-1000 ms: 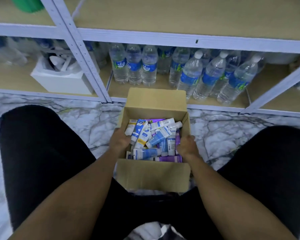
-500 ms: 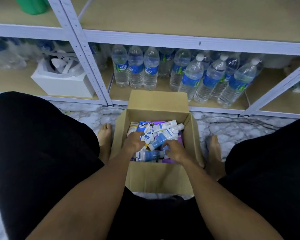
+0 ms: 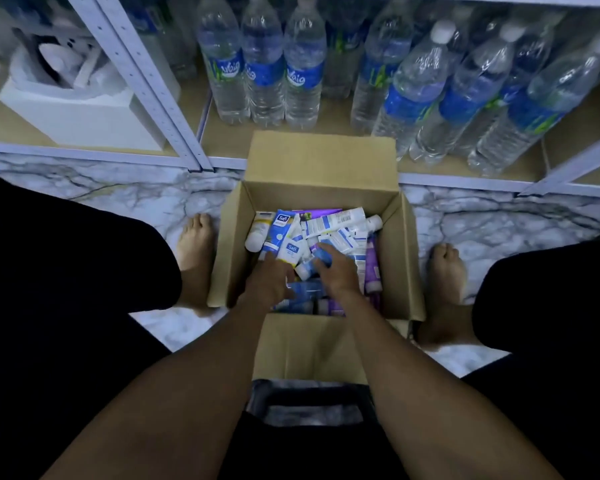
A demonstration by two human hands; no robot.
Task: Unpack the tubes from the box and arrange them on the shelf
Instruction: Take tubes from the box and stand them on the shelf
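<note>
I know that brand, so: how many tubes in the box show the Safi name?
2. Both lie at the left of the cardboard box: a blue Safi tube, and a white Safi tube beside it, beyond the left hand. Others may be buried or turned over.

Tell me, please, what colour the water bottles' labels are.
Blue labels with white lettering, head view.
</note>
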